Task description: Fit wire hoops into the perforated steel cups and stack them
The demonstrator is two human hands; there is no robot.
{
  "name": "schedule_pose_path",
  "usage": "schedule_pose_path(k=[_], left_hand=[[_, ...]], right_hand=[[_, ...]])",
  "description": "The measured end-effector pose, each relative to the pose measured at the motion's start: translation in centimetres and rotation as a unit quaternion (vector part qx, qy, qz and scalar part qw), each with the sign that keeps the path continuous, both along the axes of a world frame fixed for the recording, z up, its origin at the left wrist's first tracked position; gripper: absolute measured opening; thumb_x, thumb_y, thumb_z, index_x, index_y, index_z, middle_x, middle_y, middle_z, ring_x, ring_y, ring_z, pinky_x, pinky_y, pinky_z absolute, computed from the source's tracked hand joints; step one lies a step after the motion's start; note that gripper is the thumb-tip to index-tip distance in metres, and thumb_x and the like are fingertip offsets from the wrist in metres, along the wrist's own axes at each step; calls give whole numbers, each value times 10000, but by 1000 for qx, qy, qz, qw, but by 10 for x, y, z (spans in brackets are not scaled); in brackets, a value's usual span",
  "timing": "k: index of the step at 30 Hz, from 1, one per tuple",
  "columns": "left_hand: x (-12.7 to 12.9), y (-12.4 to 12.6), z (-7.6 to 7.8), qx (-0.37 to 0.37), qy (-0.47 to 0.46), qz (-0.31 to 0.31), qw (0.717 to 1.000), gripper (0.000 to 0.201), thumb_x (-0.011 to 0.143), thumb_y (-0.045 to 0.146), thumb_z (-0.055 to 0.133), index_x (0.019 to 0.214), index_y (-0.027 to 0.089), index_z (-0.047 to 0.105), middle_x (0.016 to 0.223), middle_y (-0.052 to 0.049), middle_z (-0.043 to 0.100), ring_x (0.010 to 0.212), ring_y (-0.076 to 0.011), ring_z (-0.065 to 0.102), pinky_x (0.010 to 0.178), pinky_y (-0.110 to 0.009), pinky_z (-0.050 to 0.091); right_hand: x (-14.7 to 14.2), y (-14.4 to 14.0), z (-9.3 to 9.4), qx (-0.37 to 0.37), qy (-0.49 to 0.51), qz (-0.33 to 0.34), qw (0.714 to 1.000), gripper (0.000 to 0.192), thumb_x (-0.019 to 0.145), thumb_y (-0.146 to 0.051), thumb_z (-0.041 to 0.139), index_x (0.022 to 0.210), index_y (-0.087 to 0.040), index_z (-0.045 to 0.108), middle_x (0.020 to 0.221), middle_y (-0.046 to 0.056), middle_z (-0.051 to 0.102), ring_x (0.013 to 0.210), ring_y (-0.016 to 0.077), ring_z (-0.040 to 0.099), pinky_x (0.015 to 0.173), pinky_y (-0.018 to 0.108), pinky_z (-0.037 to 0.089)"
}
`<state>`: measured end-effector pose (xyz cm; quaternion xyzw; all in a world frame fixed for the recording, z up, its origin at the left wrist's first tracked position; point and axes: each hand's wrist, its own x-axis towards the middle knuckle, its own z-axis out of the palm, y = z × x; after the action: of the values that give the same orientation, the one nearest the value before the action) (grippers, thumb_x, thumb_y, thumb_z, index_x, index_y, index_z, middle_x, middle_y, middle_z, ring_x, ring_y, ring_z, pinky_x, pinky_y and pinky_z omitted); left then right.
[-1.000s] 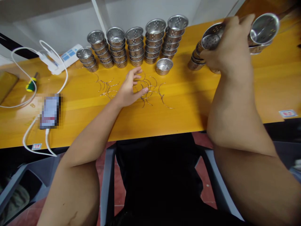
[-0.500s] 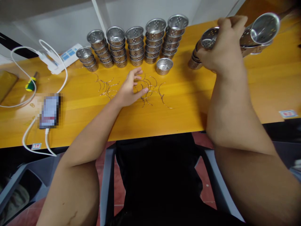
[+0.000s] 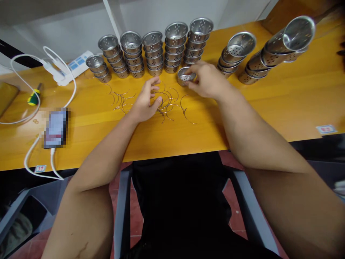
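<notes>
The right hand (image 3: pixel 206 81) is resting on the yellow surface (image 3: pixel 269 104) with its fingertips touching the rim of a single perforated steel cup (image 3: pixel 185 75), its grip pinching that rim lightly. The cup is standing upright just near of the stacked cups (image 3: pixel 161 50) lining the far edge. The left hand (image 3: pixel 145 102) is lying over the scattered wire clips (image 3: pixel 169 102) to the left of the cup, fingers loosely curled; whether its grip is clasping a clip is unclear. Leaning cup stacks (image 3: pixel 258 54) are sitting far right.
</notes>
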<state>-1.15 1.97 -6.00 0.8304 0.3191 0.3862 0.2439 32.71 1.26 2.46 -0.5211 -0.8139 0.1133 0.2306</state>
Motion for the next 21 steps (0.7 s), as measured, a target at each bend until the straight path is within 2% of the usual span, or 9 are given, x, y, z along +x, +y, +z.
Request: schedule_pose_path(k=[1,4,9,13,15,18,21], left_hand=[[0,-1,1,-4,-2,2,1000,733,1183,526,701,1836,357,414,1839,-177,612,1534,-321,741,1191,-508,702],[0,-2,3,-15,-4,12,1000,709,1195,523,684,1836,369,422,1852,-167,608,1530,-310,741,1202,-506,699],[1,-3,4,-14,1,22,1000,887,1144,682,773,1859,355,361,1865,-200,581,1582,-357,714,1253,-547,683],[2,-1,5,10,-4,19,1000,1030,1077,843,807,1837,321,349,1792,-208,601,1623,-404,699,1356,-600,636],[1,1,6,21,-16,27,999,1062,1049,898,809,1815,314,360,1746,-197,629,1620,-405,705,1395,-606,614],[-5,7,7,24,-27,67,997,1087,1006,913,852,1791,322,387,1744,-194,634,1617,-403,700,1406,-603,614],[-11,13,6,34,-40,98,994,1073,982,889,889,1759,309,429,1758,-202,615,1648,-414,663,1435,-607,587]], right_hand=[[0,3,-5,-10,2,2,1000,124,1069,-311,831,1149,-227,787,1257,198,817,1135,402,750,1129,634,629],[2,7,-12,-16,22,14,1000,249,1110,-515,826,1037,-281,780,1100,149,834,1057,411,759,1070,653,649],[-20,-17,2,-1,111,72,991,385,1134,-700,784,1206,-327,844,1295,140,845,1169,418,779,1110,634,670],[-50,-40,6,-26,152,177,972,407,1176,-687,717,1270,-315,851,1327,137,826,1217,395,790,1150,617,673],[-58,-44,3,-18,171,202,964,395,1186,-652,702,1337,-317,846,1407,146,807,1287,395,781,1163,599,672],[-58,-39,-5,-5,188,163,969,446,1150,-574,760,1514,-320,798,1563,161,735,1232,376,797,1091,564,694],[-47,-27,-16,-33,124,151,980,498,1076,-487,852,1529,-286,801,1468,162,751,1127,363,798,1085,573,691]])
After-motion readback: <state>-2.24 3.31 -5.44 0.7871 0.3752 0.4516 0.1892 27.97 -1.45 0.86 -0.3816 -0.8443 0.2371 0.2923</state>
